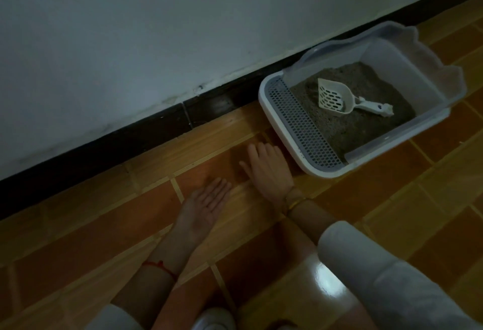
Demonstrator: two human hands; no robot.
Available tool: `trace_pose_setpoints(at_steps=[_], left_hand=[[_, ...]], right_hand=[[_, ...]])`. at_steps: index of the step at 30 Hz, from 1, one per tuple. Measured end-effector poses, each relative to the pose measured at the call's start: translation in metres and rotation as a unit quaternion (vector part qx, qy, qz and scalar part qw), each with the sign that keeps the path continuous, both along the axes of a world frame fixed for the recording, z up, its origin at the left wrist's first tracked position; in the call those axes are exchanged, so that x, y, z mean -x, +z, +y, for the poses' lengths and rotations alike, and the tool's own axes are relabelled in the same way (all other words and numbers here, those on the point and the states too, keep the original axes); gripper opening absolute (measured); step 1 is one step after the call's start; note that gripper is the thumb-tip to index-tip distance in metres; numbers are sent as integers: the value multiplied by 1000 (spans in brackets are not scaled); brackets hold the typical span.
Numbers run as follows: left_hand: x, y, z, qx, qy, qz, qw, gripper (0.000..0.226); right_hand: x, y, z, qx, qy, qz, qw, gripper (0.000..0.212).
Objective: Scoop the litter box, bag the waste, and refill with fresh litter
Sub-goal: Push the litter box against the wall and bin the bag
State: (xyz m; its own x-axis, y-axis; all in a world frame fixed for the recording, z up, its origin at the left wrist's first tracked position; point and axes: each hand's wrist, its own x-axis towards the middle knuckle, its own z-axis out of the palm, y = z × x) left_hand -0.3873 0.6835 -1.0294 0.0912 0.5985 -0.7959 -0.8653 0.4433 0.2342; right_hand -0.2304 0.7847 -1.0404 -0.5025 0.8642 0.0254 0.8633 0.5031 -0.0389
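The litter box (308, 131) sits on the tiled floor (392, 199) against the wall (183, 29), its grated step nearest the person, with the white scoop (342, 98) lying on the grey litter (371, 120) inside, handy for scooping. Just short of the box, both hands are empty: the left hand (206, 204) palm up with straight fingers, the right hand (269, 167) palm down and flat, probably about to reach in.

A home, dimly lit; glossy orange-brown floor tiles (109, 228) meet a dark skirting board (130, 136) under a plain white wall (156, 29); a cat's litter box (407, 131) sits on the floor against that wall.
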Motion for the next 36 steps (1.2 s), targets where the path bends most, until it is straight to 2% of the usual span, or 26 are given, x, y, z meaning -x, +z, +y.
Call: trace_pose_setpoints(at_steps=[5,10,13,15,19,21,22,24,25,27,30,32,35,36], left_hand=[[25,4,0,2,43,17,999,35],[32,3,-3,6,57,12,998,39],[28,3,-1,10,54,17,998,39],[24,4,3,11,54,17,998,39],[17,3,10,42,53,49,997,30],[15,-1,13,59,61,63,994,27],[16,-2,15,62,70,60,994,26],[18,-2,15,49,79,35,995,25],[19,-2,14,33,76,17,996,28],[22,-1,13,14,77,-8,997,33],[26,-3,10,8,85,-26,996,36],[25,-4,9,8,82,-26,996,36],[23,-4,9,4,72,-22,997,35],[22,-4,9,3,71,-22,997,34]], right_hand=[[31,-20,19,-6,23,-98,995,45],[41,-31,19,-54,63,-152,985,24],[44,-30,20,-88,62,-107,988,31],[49,-22,9,-83,76,-86,990,24],[74,-9,-36,-100,147,61,982,16],[78,-9,-52,-86,176,94,976,7],[76,-9,-52,-76,166,101,978,5],[65,-9,-40,-58,90,125,986,15],[56,-9,-31,-49,38,122,991,21],[33,-14,-13,-48,-55,58,996,26],[1,-28,7,-70,-114,-44,990,31],[-6,-37,12,-91,-98,-80,988,27],[-2,-40,15,-126,-27,-114,985,3],[1,-40,16,-129,-13,-122,984,5]])
